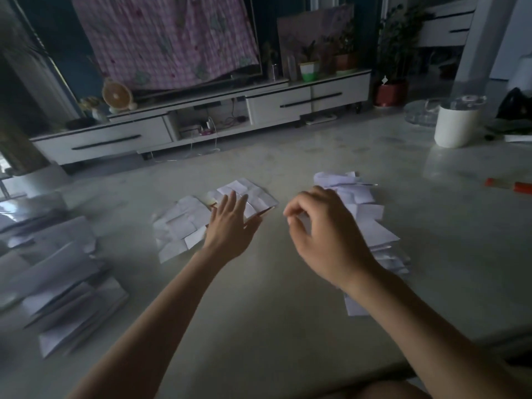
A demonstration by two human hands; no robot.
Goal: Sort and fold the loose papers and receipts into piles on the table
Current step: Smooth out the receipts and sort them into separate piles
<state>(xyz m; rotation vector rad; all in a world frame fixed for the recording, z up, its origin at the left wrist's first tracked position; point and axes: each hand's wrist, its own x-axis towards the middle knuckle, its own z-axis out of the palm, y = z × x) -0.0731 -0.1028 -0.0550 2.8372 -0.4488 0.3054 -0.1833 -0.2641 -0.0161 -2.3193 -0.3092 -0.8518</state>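
Three heaps of white papers lie on the pale table [288, 312]. A flat spread of small folded slips [184, 223] sits in the middle. My left hand [230, 226] reaches over its right edge with straight, spread fingers that touch the slips. A taller pile of folded receipts [371, 223] stands to the right. My right hand [325, 234] hovers just left of that pile, fingers loosely curled with nothing visibly in them. A bigger heap of larger folded sheets [63, 286] lies at the left edge.
A white cylindrical container [454, 125] and a clear dish [417, 110] stand at the back right. An orange-capped pen [509, 185] lies at the right edge. Beyond the table are a white TV cabinet [201, 122] and potted plants [394, 67].
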